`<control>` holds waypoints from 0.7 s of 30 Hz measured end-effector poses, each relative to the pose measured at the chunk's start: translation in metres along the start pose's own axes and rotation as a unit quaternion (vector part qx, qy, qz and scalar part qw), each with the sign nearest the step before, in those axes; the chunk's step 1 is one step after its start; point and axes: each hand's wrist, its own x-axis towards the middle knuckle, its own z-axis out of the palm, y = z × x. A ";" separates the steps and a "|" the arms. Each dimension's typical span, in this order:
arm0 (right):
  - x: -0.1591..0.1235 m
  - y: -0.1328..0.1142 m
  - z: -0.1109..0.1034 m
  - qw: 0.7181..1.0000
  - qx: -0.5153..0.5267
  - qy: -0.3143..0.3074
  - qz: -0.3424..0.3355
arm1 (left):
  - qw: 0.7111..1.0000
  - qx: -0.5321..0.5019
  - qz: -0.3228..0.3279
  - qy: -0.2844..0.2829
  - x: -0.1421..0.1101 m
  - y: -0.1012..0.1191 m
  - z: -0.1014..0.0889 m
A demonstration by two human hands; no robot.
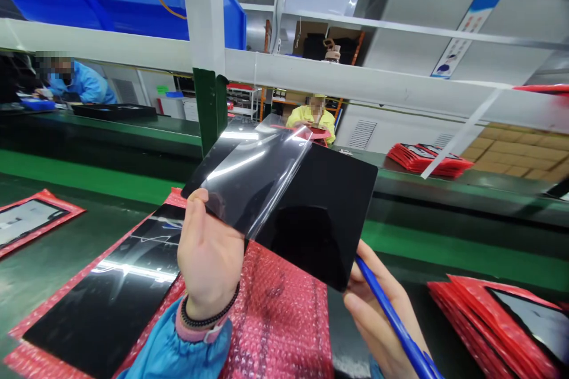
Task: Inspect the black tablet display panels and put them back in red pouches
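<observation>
1. We hold a dark screen (331, 213) tilted above the desk (102, 222), over pink bubble wrap (284, 320).
2. Our left hand (212, 254) is closed on its lower left edge, at the end where clear film (253, 172) lies; our right hand (376, 321) is clamped on the lower right corner and also grips a blue stick (391, 311).
3. We judge the film work about half way: film spans the left part and ends in a bright fold, while the right part is bare. From this angle, we cannot tell whether it is going on or coming off.
4. A second screen (111, 296) lies on bubble wrap to our left, with neither hand on it.
5. Red bags (484, 320) are stacked at our right.
</observation>
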 end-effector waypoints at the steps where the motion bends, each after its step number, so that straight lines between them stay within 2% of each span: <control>1: 0.000 0.000 0.000 1.000 -0.005 -0.010 0.003 | 1.000 0.000 0.000 0.001 0.000 0.000 0.000; 5: 0.001 -0.004 0.005 0.999 -0.025 -0.025 0.011 | 0.999 -0.011 -0.006 -0.045 0.000 -0.003 -0.003; 9: -0.002 -0.008 0.007 0.998 -0.061 0.024 0.010 | 0.996 0.002 0.010 -0.084 0.004 -0.009 -0.008; 12: -0.005 -0.011 0.003 0.990 -0.114 0.078 0.012 | 0.995 0.030 0.063 -0.076 0.010 -0.012 -0.010; 15: -0.006 -0.015 -0.004 0.984 -0.142 0.107 0.006 | 0.992 0.051 0.107 -0.052 0.019 -0.011 -0.010; 19: -0.008 -0.016 -0.015 0.978 -0.177 0.101 -0.045 | 0.991 0.058 0.104 -0.061 0.031 -0.011 -0.012; 21: -0.010 -0.013 -0.020 0.971 -0.194 0.123 -0.064 | 0.990 0.066 0.106 -0.067 0.036 -0.013 -0.014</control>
